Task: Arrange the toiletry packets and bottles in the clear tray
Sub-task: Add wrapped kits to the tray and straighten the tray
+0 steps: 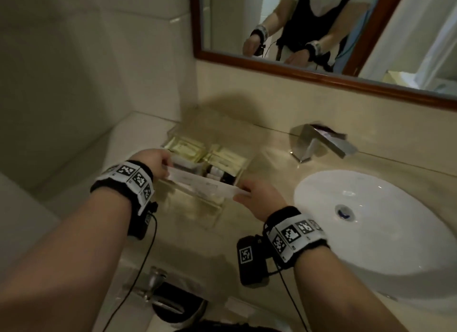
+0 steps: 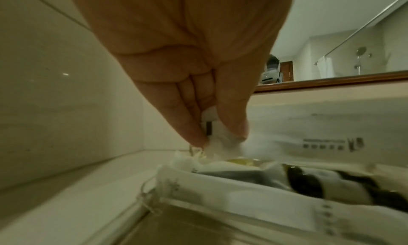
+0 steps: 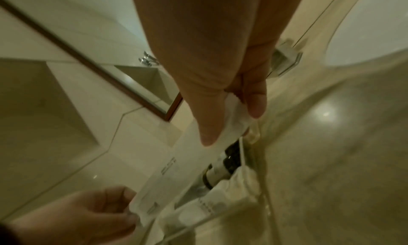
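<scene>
A long white toiletry packet (image 1: pixel 202 183) (image 2: pixel 309 135) (image 3: pixel 176 165) is stretched between both hands just above the clear tray (image 1: pixel 237 180). My left hand (image 1: pixel 153 162) (image 2: pixel 207 137) pinches its left end between thumb and fingers. My right hand (image 1: pixel 257 195) (image 3: pixel 232 119) pinches the right end. In the tray lie gold packets (image 1: pixel 184 146), dark bottles with white labels (image 1: pixel 222 174) (image 2: pixel 309 182) (image 3: pixel 220 170) and another white packet (image 2: pixel 220 193) (image 3: pixel 220 201) along the near wall.
The tray stands on a beige marble counter (image 1: pixel 267 143) beside a white basin (image 1: pixel 371 220). A chrome faucet (image 1: pixel 321 143) rises behind the basin. A wood-framed mirror (image 1: pixel 309 29) hangs above, and a tiled wall (image 1: pixel 74 71) closes the left side.
</scene>
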The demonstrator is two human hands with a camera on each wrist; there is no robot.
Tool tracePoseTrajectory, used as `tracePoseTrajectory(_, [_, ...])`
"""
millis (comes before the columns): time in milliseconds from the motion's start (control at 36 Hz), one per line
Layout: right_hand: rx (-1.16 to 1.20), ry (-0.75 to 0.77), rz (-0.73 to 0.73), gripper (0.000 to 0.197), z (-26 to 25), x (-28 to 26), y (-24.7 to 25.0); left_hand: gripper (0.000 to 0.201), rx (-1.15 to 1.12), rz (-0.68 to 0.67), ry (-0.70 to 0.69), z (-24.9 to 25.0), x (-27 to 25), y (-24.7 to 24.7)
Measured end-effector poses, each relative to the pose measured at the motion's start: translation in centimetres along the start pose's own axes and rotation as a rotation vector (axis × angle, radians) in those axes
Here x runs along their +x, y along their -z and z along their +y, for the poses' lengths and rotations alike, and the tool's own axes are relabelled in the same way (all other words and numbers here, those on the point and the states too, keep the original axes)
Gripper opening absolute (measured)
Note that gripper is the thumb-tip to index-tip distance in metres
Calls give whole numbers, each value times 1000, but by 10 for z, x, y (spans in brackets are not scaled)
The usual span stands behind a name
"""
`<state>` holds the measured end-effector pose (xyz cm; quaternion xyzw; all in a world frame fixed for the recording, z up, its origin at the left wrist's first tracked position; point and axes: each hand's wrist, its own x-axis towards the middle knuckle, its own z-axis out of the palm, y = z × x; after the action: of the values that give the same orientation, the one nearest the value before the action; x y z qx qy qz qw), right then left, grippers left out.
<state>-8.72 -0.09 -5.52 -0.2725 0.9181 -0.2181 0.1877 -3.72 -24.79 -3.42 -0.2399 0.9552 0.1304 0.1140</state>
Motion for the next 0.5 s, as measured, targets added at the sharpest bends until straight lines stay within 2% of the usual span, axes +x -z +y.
tracePoseTrajectory(194, [-69,25,7,22,-40,34,-25,31,109,-55,-5,-41,36,11])
tracePoseTrajectory(306, [-112,-7,-27,26,-44,45,-35,25,156,-81,-13,-50,51,6])
tracePoseTrajectory(500, [-100,-56,-52,24,-46,55,-53,17,176,-46,-36,-57,63,2])
